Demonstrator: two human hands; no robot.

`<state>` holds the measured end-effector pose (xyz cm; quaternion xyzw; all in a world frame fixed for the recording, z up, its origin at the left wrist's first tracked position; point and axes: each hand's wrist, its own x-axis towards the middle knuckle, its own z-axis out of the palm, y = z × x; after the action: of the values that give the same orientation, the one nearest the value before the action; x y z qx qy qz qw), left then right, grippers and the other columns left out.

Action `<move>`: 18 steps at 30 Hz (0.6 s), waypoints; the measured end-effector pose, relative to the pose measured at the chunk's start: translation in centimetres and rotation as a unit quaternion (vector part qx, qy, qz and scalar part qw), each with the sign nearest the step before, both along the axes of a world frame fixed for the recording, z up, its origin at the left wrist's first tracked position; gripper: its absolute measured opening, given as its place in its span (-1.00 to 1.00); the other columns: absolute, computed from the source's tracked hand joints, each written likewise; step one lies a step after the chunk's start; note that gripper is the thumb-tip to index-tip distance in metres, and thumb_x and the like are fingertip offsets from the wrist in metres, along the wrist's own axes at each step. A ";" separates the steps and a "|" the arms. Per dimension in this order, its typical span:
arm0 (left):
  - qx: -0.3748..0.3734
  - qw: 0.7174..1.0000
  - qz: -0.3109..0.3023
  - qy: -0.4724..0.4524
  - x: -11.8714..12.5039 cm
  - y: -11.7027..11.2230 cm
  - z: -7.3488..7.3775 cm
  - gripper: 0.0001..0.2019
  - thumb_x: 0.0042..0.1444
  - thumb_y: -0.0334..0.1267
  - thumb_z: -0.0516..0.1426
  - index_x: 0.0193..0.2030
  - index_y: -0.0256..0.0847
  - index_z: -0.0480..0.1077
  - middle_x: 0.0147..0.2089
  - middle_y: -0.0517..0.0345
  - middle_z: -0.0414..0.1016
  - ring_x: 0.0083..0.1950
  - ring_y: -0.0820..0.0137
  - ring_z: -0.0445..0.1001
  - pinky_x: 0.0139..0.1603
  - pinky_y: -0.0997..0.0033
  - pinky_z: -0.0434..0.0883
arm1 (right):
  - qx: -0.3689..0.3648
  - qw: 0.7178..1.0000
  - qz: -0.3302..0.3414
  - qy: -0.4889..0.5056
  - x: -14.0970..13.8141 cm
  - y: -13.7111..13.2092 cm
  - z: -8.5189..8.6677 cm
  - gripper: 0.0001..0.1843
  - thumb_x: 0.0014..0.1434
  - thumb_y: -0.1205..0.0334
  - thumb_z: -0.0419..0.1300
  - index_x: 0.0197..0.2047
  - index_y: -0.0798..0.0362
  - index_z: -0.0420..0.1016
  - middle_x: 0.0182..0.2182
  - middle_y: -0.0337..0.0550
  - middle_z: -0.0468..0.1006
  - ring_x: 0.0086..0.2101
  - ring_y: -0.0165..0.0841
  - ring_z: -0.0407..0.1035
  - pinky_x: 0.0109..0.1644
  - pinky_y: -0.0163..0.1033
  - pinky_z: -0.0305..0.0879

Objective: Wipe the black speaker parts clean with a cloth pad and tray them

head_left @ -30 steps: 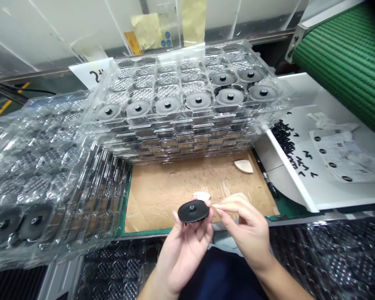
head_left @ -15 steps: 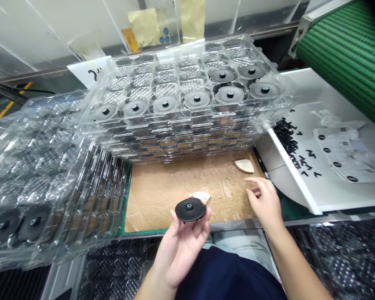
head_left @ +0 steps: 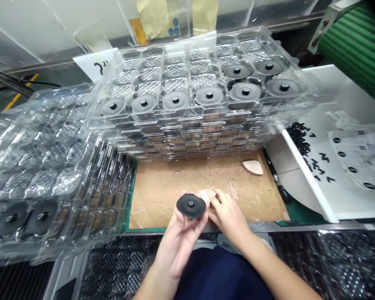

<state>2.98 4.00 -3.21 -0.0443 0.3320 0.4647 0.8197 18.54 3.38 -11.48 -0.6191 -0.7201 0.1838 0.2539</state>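
My left hand [head_left: 183, 237] grips a black oval disc [head_left: 185, 209] with a small raised knob in its middle, tilted a little above the cardboard. Close beside the disc's right edge is my right hand [head_left: 229, 214], thumb and fingers apart. Its fingertips reach a small white piece [head_left: 203, 195] that is partly hidden behind the disc and fingers; whether they touch it, I cannot tell. Past them stands a stack of clear plastic trays [head_left: 181, 121]. Similar grey-black discs sit along the top tray's front row, with a couple more behind at the right.
Cardboard [head_left: 162, 179] covers the bench, with a pale wedge-shaped piece [head_left: 253, 167] at its right. More clear trays [head_left: 59, 146] are stacked at left. A white bin [head_left: 311, 179] holds small black clips [head_left: 298, 139] and a printed sheet. A green roller [head_left: 356, 54] stands upper right.
My right hand has moved left from the cardboard's right side to beside the disc. My left hand still holds the disc, nearly in the same place. The view has shifted slightly.
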 end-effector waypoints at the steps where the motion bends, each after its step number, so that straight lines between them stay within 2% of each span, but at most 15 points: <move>1: -0.001 1.000 0.006 0.016 -0.2 0.1 0.0 -0.35 -0.03 -0.19 0.27 0.23 -0.02 0.21 0.08 -0.05 0.48 0.15 0.15 0.39 0.19 0.23 0.31 | 0.002 1.000 -0.006 -0.004 -0.3 0.3 -0.3 -0.60 0.19 0.28 0.13 0.09 0.17 0.37 -0.01 0.20 0.40 -0.10 -0.05 0.33 -0.11 0.07 0.35; 3: -0.003 0.999 0.018 0.036 -0.6 0.1 0.0 -0.23 -0.05 -0.19 0.28 0.31 -0.02 0.07 0.06 -0.07 0.48 0.15 0.16 0.40 0.21 0.24 0.29 | 0.007 1.000 -0.020 -0.004 -0.3 1.2 -0.7 -0.69 0.25 0.30 0.02 0.02 0.19 0.42 -0.06 0.21 0.42 -0.13 -0.07 0.34 -0.11 0.07 0.34; 5: -0.009 0.999 0.032 0.041 -0.9 0.2 -0.1 -0.17 -0.09 -0.17 0.30 0.32 -0.02 0.03 0.06 -0.07 0.48 0.15 0.17 0.39 0.21 0.26 0.29 | 0.008 1.000 -0.026 0.009 0.0 2.0 -0.7 -0.70 0.29 0.29 -0.05 -0.10 0.17 0.48 -0.22 0.11 0.47 -0.20 -0.13 0.36 -0.15 0.02 0.35; 7: -0.007 0.998 0.049 0.047 -1.1 0.1 -0.1 -0.19 -0.10 -0.15 0.30 0.30 -0.03 0.08 0.06 -0.07 0.48 0.14 0.16 0.39 0.18 0.26 0.32 | 0.007 0.999 -0.025 0.034 0.3 2.4 -0.3 -0.71 0.31 0.25 -0.04 -0.12 0.14 0.48 -0.31 0.01 0.49 -0.25 -0.19 0.38 -0.16 -0.06 0.36; 10: 0.007 0.996 0.060 0.066 -1.3 0.0 -0.3 -0.31 -0.11 -0.13 0.30 0.20 -0.10 0.23 0.07 -0.09 0.47 0.12 0.13 0.41 0.15 0.22 0.34 | -0.002 0.997 -0.015 0.082 0.0 1.4 0.4 -0.70 0.30 0.25 -0.02 0.02 0.12 0.40 -0.21 -0.01 0.52 -0.24 -0.27 0.43 -0.19 -0.18 0.39; 13: 0.009 0.995 0.057 0.084 -1.6 0.1 -0.4 -0.42 -0.14 -0.13 0.32 0.07 -0.13 0.34 0.06 -0.07 0.48 0.11 0.14 0.42 0.12 0.23 0.36 | -0.025 0.992 0.011 0.121 -0.7 -0.2 1.0 -0.74 0.27 0.28 0.00 -0.07 0.07 0.46 -0.27 -0.10 0.57 -0.30 -0.32 0.48 -0.26 -0.26 0.42; 16: 0.025 0.994 0.038 0.097 -1.6 0.2 -0.3 -0.48 -0.12 -0.11 0.31 0.02 -0.18 0.39 0.09 -0.05 0.45 0.14 0.14 0.38 0.14 0.23 0.34 | -0.036 0.987 0.008 0.154 -0.7 -0.3 2.8 -0.78 0.25 0.27 0.03 -0.19 0.07 0.50 -0.33 -0.13 0.59 -0.34 -0.32 0.50 -0.31 -0.29 0.43; 18: 0.046 0.993 0.027 0.107 -1.3 0.2 0.0 -0.48 -0.12 -0.12 0.32 0.02 -0.19 0.40 0.11 -0.03 0.43 0.14 0.15 0.38 0.15 0.23 0.33 | -0.029 0.984 -0.015 0.175 -0.8 0.3 5.4 -0.78 0.27 0.25 0.03 -0.14 0.07 0.47 -0.25 -0.11 0.58 -0.30 -0.33 0.49 -0.31 -0.30 0.42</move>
<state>1.69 4.20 -3.25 0.0341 0.3947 0.5032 0.7680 17.74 3.70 -6.04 -0.5952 -0.6493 0.3062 0.3612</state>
